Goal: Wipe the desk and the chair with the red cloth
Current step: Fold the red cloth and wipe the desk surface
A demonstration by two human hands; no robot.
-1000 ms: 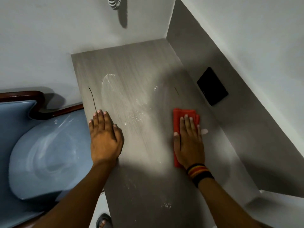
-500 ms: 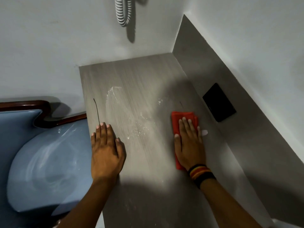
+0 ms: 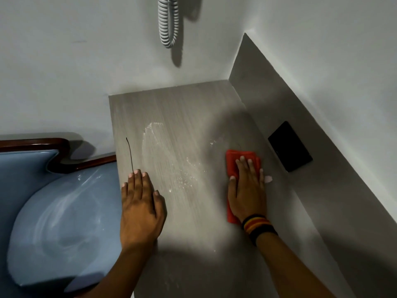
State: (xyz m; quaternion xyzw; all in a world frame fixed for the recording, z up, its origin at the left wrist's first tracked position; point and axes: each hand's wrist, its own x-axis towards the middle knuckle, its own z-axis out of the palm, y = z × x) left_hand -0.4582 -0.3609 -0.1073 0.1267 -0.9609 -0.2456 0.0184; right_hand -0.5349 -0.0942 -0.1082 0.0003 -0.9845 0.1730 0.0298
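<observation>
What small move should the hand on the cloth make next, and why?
Probably slide the right hand and cloth left across the desk: white powder lies between the hands, unwiped, while the left hand rests flat near the desk's edge.

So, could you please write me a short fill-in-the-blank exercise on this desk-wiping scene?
1. The right hand presses the red cloth flat on the ____.
2. The left hand holds ____.
3. The chair beside the desk has a seat coloured ____.
4. A striped wristband is on the ____ wrist.

Missing words: desk; nothing; blue; right
</observation>
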